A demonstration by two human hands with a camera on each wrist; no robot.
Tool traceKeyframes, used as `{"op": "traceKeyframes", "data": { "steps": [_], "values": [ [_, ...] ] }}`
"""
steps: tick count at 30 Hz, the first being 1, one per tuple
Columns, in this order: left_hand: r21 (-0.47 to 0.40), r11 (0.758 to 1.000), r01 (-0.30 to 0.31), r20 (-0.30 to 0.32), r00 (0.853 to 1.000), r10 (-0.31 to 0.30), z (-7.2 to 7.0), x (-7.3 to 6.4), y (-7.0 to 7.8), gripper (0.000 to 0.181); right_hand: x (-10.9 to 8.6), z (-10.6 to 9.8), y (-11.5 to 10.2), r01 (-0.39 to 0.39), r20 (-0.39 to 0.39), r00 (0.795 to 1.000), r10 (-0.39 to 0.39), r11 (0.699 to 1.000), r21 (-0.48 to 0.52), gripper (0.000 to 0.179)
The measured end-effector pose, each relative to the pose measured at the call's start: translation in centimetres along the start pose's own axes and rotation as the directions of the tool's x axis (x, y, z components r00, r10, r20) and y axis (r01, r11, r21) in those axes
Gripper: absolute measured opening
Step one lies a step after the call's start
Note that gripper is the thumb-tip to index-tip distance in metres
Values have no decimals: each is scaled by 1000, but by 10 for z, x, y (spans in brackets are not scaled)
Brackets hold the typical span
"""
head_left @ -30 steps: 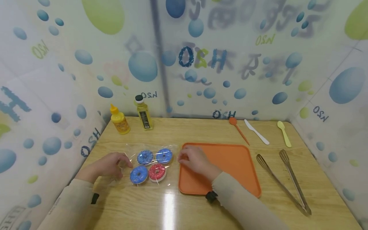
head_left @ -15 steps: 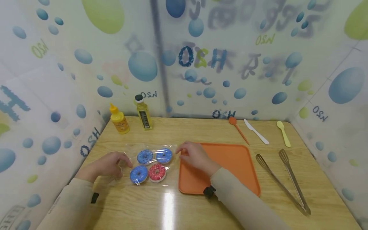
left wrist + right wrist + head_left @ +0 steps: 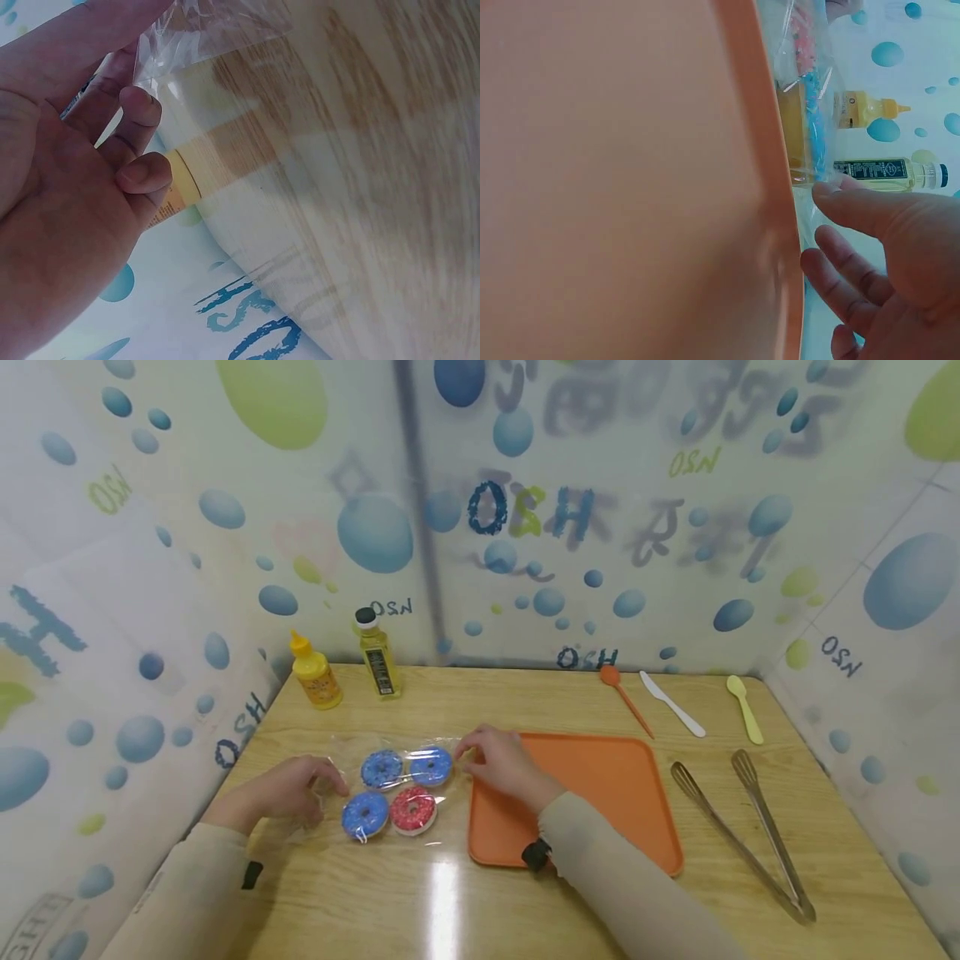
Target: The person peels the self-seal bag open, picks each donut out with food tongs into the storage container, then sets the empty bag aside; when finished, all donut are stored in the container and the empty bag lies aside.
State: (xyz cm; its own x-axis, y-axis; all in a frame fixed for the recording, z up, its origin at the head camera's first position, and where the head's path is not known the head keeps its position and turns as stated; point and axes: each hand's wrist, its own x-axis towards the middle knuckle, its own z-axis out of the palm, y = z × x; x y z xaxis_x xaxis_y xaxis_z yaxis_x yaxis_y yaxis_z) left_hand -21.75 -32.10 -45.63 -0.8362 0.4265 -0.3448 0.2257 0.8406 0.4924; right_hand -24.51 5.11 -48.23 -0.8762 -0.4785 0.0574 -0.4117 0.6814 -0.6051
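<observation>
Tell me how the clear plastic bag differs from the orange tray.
The bag is see-through, while the tray is opaque orange. The bag looks thin and wrinkled; the tray has a smooth surface and a raised rim. The bag wraps four donuts, three blue and one red, whereas the tray is open on top. Both are on the wooden table.

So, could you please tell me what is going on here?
A person has both hands at a clear bag of donuts, three blue and one red. The left hand is at the bag's left end and the right hand at its right edge; whether either grips the plastic is hard to tell. The bag lies on the table, just left of the orange tray.
</observation>
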Motion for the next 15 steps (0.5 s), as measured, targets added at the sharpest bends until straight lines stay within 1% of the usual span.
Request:
{"op": "traceKeyframes", "data": {
  "steps": [5, 12, 15],
  "values": [
    [-3, 1000, 23, 3, 1000, -23, 1, 0, 1, 42, 1, 2, -2, -3, -9, 1000, 3, 1000, -18, 10],
    [-2, 1000, 7, -2, 1000, -7, 0, -2, 3, 41, -1, 1, 0, 14, -54, 998, -17, 999, -40, 5],
    [-6, 1000, -4, -8, 1000, 4, 0, -2, 2, 41, -1, 0, 2, 10, -73, 997, -15, 997, -77, 5]
  ]
}}
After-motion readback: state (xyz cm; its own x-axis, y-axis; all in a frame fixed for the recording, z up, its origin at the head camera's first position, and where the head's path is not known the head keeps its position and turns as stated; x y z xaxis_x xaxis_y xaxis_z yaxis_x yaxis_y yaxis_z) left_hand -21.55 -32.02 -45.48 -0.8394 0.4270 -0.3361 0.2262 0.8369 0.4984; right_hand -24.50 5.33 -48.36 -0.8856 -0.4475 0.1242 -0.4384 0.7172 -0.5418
